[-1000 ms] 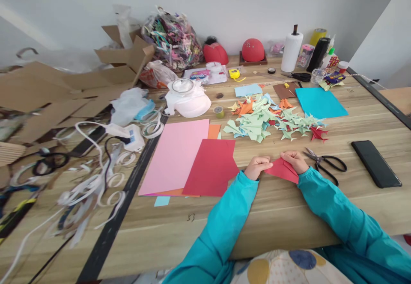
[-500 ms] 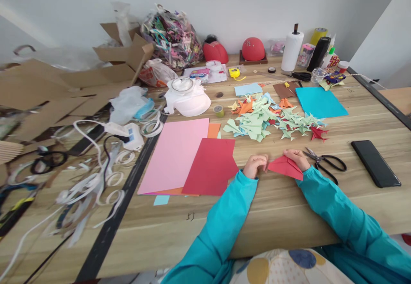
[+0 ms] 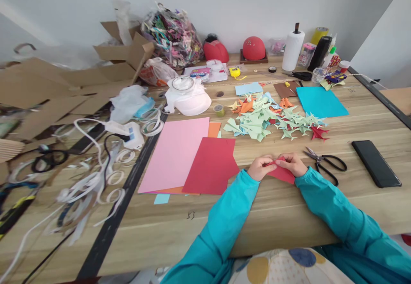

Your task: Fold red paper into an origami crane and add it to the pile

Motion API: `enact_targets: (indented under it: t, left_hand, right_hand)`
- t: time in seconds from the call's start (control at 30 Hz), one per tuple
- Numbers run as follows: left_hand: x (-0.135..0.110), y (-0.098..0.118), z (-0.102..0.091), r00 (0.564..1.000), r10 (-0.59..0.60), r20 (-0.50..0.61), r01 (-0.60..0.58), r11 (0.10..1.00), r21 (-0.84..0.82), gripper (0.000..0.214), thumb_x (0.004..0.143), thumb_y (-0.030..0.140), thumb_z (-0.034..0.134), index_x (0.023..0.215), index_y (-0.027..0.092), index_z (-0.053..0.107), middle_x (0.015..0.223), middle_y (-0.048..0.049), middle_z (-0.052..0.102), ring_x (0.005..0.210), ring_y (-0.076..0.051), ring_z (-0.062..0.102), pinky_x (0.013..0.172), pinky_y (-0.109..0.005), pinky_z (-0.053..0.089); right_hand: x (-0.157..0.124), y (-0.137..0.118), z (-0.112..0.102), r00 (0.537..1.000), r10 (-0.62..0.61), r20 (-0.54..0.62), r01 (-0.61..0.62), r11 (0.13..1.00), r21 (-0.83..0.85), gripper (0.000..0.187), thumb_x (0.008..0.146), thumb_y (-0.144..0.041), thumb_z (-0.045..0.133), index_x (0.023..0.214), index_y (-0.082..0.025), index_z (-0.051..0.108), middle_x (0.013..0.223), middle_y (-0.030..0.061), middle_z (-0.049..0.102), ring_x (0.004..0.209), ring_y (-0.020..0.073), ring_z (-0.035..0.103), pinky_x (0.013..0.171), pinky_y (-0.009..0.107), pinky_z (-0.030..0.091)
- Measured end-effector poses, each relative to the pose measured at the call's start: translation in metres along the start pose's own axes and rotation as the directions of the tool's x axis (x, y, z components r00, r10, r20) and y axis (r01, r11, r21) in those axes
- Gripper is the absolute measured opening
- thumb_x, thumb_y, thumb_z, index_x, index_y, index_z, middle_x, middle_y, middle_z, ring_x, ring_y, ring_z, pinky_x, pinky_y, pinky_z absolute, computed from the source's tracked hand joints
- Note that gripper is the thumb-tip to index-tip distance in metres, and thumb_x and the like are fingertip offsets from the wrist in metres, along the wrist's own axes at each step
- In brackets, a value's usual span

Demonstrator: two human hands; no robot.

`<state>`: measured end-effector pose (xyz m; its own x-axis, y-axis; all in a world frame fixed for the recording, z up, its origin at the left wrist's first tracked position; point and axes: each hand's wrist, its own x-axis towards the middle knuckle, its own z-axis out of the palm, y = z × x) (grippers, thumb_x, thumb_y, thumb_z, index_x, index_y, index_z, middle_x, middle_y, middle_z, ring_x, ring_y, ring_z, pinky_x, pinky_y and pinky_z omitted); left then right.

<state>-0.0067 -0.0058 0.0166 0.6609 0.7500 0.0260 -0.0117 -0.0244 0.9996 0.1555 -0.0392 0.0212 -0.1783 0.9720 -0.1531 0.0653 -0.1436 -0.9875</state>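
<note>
- Left of frame: cardboard [image 3: 48, 87] and tape scraps, heaped apart from the hands.
- Centre: red sheet [image 3: 213, 164] lies flat, near the left hand [image 3: 261, 167].
- Centre-right: left hand and right hand [image 3: 293, 163] both pinch the folded red paper [image 3: 282, 173] closed against the wooden table [image 3: 289, 215], probably to steady a crease.
- Right: scissors [image 3: 326, 162] just beside the right hand; white wall [image 3: 257, 1] behind.

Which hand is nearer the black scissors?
Right. The right hand is just left of the scissors, not touching them. The left hand is farther left, across the red paper that both hands pinch.
</note>
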Motion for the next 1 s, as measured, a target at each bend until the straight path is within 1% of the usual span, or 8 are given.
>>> enact_targets:
  t: [0.07, 0.2, 0.33, 0.47, 0.67, 0.87, 1.0]
  left_hand:
    - [-0.0002, 0.0010, 0.0000, 1.000, 0.000, -0.012, 0.000, 1.000, 0.013, 0.031, 0.069, 0.033, 0.059, 0.049, 0.013, 0.046, 0.061, 0.0024, 0.036, 0.059, -0.009, 0.037, 0.058, -0.025, 0.028]
    - [-0.0007, 0.0017, 0.0015, 0.999, 0.009, -0.038, -0.008, 0.999, 0.039, 0.031, 0.069, 0.031, 0.058, 0.048, 0.013, 0.045, 0.061, 0.0021, 0.037, 0.059, -0.009, 0.037, 0.057, -0.025, 0.028]
    - [-0.0008, 0.0003, 0.0028, 0.998, 0.015, -0.061, -0.011, 0.998, 0.057, 0.028, 0.069, 0.032, 0.058, 0.051, 0.014, 0.047, 0.062, 0.0017, 0.038, 0.059, -0.010, 0.038, 0.058, -0.025, 0.029]
    - [-0.0006, 0.0000, 0.0025, 0.998, -0.007, -0.065, 0.010, 0.999, 0.048, 0.030, 0.069, 0.032, 0.058, 0.049, 0.014, 0.043, 0.061, 0.0023, 0.036, 0.058, -0.009, 0.036, 0.057, -0.025, 0.028]
    - [-0.0008, 0.0016, 0.0020, 0.998, 0.002, -0.065, 0.001, 0.999, 0.040, 0.025, 0.068, 0.029, 0.058, 0.053, 0.014, 0.046, 0.062, 0.0022, 0.037, 0.059, -0.010, 0.037, 0.057, -0.025, 0.028]
    - [-0.0002, 0.0028, 0.0019, 0.995, -0.020, -0.097, 0.023, 0.999, 0.026, 0.026, 0.067, 0.031, 0.058, 0.052, 0.014, 0.046, 0.062, 0.0024, 0.036, 0.059, -0.009, 0.036, 0.058, -0.024, 0.028]
    - [0.0007, 0.0013, -0.0001, 0.996, -0.035, -0.079, 0.035, 0.999, -0.004, 0.027, 0.065, 0.032, 0.060, 0.051, 0.014, 0.046, 0.061, 0.0030, 0.036, 0.058, -0.009, 0.035, 0.057, -0.024, 0.026]
  right_hand:
    - [-0.0003, 0.0004, 0.0000, 1.000, 0.016, 0.024, -0.016, 1.000, 0.008, 0.038, 0.063, -0.050, 0.064, 0.059, -0.013, 0.057, 0.052, -0.0026, 0.049, 0.048, 0.0074, 0.040, 0.047, 0.022, 0.030]
    - [0.0002, 0.0025, -0.0012, 0.999, 0.010, 0.045, -0.009, 1.000, -0.024, 0.038, 0.064, -0.051, 0.063, 0.062, -0.013, 0.058, 0.054, -0.0011, 0.053, 0.049, 0.0082, 0.042, 0.047, 0.022, 0.033]
    - [0.0005, 0.0042, -0.0015, 0.999, -0.043, 0.019, 0.045, 0.992, -0.117, 0.037, 0.067, -0.049, 0.061, 0.062, -0.013, 0.058, 0.054, -0.0013, 0.052, 0.049, 0.0078, 0.041, 0.046, 0.021, 0.032]
    - [0.0005, 0.0041, -0.0007, 0.996, -0.083, 0.012, 0.084, 0.978, -0.189, 0.037, 0.068, -0.049, 0.060, 0.061, -0.013, 0.058, 0.052, -0.0019, 0.050, 0.050, 0.0075, 0.039, 0.045, 0.020, 0.031]
    - [0.0013, 0.0033, -0.0001, 1.000, -0.012, 0.020, 0.014, 0.991, -0.132, 0.039, 0.067, -0.051, 0.059, 0.059, -0.013, 0.056, 0.050, -0.0027, 0.048, 0.047, 0.0067, 0.037, 0.043, 0.020, 0.028]
    - [0.0010, 0.0041, 0.0009, 0.998, -0.023, 0.051, 0.027, 0.996, -0.086, 0.037, 0.069, -0.051, 0.058, 0.067, -0.014, 0.059, 0.055, -0.0016, 0.053, 0.050, 0.0077, 0.042, 0.046, 0.021, 0.033]
    - [0.0011, 0.0055, 0.0006, 0.999, 0.002, 0.048, 0.000, 0.999, -0.039, 0.037, 0.067, -0.051, 0.060, 0.066, -0.014, 0.060, 0.054, -0.0018, 0.053, 0.048, 0.0075, 0.042, 0.044, 0.020, 0.032]
